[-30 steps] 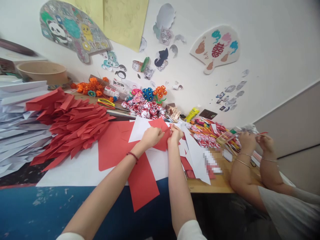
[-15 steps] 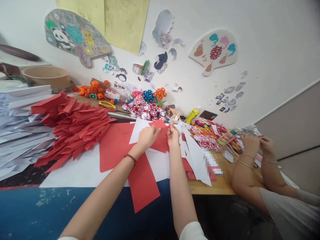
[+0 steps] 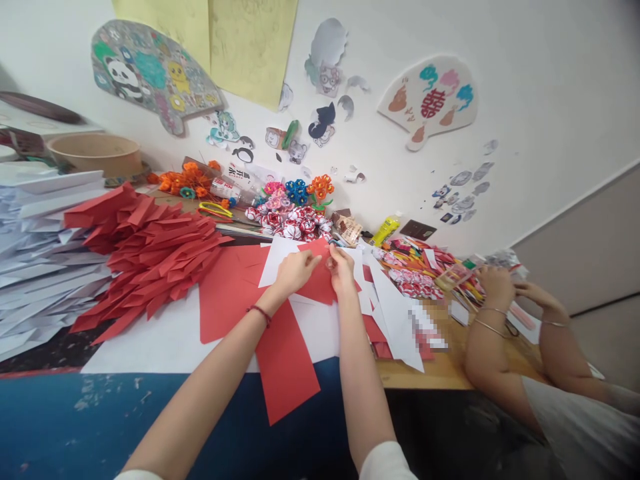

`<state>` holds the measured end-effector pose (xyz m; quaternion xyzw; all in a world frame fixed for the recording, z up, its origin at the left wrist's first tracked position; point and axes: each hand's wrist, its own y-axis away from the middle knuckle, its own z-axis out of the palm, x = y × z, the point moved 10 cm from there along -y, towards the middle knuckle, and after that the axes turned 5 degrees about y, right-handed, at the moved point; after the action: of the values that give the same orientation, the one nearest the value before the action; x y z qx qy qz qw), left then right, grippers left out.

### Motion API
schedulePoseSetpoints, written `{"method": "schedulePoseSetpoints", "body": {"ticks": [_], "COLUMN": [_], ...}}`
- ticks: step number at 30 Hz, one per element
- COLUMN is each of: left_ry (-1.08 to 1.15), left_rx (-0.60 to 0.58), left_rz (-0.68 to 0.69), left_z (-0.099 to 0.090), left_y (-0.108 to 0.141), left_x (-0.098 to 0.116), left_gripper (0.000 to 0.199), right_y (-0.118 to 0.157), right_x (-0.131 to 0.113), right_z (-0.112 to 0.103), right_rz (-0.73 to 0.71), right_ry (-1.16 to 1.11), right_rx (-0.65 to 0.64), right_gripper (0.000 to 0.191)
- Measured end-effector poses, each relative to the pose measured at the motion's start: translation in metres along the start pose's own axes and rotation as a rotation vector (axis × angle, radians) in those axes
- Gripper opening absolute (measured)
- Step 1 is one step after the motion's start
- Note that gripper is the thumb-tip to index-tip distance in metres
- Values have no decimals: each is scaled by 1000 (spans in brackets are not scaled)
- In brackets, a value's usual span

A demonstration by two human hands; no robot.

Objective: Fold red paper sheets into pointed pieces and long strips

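Note:
Between my hands is a small sheet of red paper (image 3: 317, 288), raised over the stack with its top corner up. My left hand (image 3: 294, 272) is closed at its left side, fingers curled and thumb pointing right. My right hand (image 3: 342, 270) pinches the paper's upper right edge, with the fingertips partly hidden. Under the left hand lies a white sheet (image 3: 270, 263). A larger red sheet (image 3: 220, 307) is beneath it, and a long red strip (image 3: 287, 373) hangs over the table's front edge.
Piles of folded red paper (image 3: 150, 247) and folded white paper (image 3: 45, 247) stand at left. Paper flowers (image 3: 295, 223) and a yellow bottle (image 3: 386, 230) line the wall. White offcuts (image 3: 393, 313) lie to the right. A co-worker's hands (image 3: 500, 288) work at far right.
My right hand has shifted slightly left along the red paper's upper edge, closer to my left hand. My left hand has barely moved. The co-worker's hands have moved apart.

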<state>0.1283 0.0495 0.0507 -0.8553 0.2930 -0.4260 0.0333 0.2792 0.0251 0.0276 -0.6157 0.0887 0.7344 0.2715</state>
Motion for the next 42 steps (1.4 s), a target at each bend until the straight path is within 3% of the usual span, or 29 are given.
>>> {"method": "schedulePoseSetpoints", "body": {"ticks": [6, 16, 23, 27, 42], "left_ry": [47, 134, 692, 860, 858], "left_rx": [-6, 84, -14, -56, -127], "left_rz": [18, 17, -72, -120, -122], "left_z": [-2, -11, 3, 9, 18], "left_y": [1, -1, -6, -4, -3], "left_x": [2, -2, -14, -16, -17], "left_gripper": [22, 27, 38, 37, 42], "right_y": [1, 10, 13, 14, 17], "right_x": [0, -6, -1, -1, 0], "right_z": [3, 18, 25, 26, 26], "right_rz": [10, 36, 82, 82, 121], "right_ry": [3, 52, -32, -48, -41], "right_rx": [8, -88, -166, -184, -176], "right_gripper": [31, 34, 35, 33, 29]}}
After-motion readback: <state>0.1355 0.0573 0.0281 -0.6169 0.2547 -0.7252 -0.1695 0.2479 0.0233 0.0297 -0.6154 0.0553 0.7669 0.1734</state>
